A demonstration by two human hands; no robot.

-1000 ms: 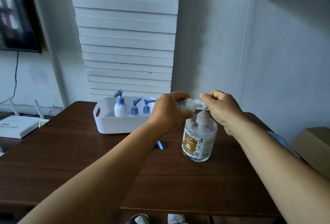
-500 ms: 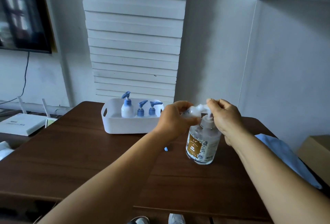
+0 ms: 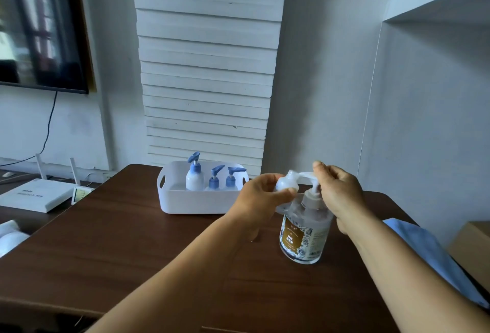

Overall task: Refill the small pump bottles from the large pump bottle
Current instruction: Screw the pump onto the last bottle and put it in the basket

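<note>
A large clear pump bottle [image 3: 305, 232] with a brown label stands on the dark wooden table [image 3: 132, 239]. My right hand [image 3: 336, 192] has its fingers curled over the white pump head [image 3: 309, 174]. My left hand [image 3: 261, 197] grips a small white bottle [image 3: 287, 185] with no cap, tilted so its open neck sits just under the pump spout. Three small bottles with blue pumps [image 3: 194, 176] stand in a white tub [image 3: 196, 200] behind.
A light blue cloth [image 3: 424, 250] lies at the table's right edge, beside a cardboard box [image 3: 472, 247]. A white router [image 3: 37, 197] sits on a lower surface to the left. A dark screen [image 3: 39, 25] hangs on the wall.
My head has turned, so the scene sits more to the right and lower. My right fingers now sit higher, with the pump head risen. The small bottle stays at the spout.
</note>
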